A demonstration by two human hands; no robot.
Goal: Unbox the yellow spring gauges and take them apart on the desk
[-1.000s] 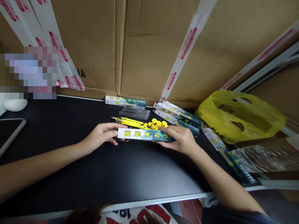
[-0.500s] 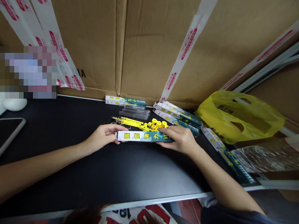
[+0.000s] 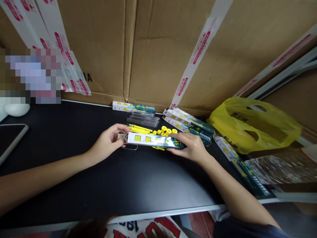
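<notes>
A long narrow cardboard box (image 3: 151, 139), white at one end and dark green at the other with yellow characters, is held level above the black table. My right hand (image 3: 189, 145) grips its green end. At the white end, my left hand (image 3: 111, 138) has its fingers closed on the end flap, which stands out from the box. A bent metal wire hook (image 3: 131, 147) shows just under that end. Behind the box lie yellow plastic rods (image 3: 141, 129), several yellow caps (image 3: 168, 131) and clear plastic tubes (image 3: 143, 120), partly hidden by it.
Another such box (image 3: 133, 107) lies at the back edge, more boxes (image 3: 188, 122) are piled at the back right, and one box (image 3: 241, 165) lies at the right. Nearby are a yellow plastic bag (image 3: 255, 122) and a phone-like device (image 3: 11, 140). Large cardboard (image 3: 158, 49) stands behind.
The white end of the box has risen slightly and tipped, and its end flap now stands out at my left fingers. The hook shows below the box instead of behind it.
</notes>
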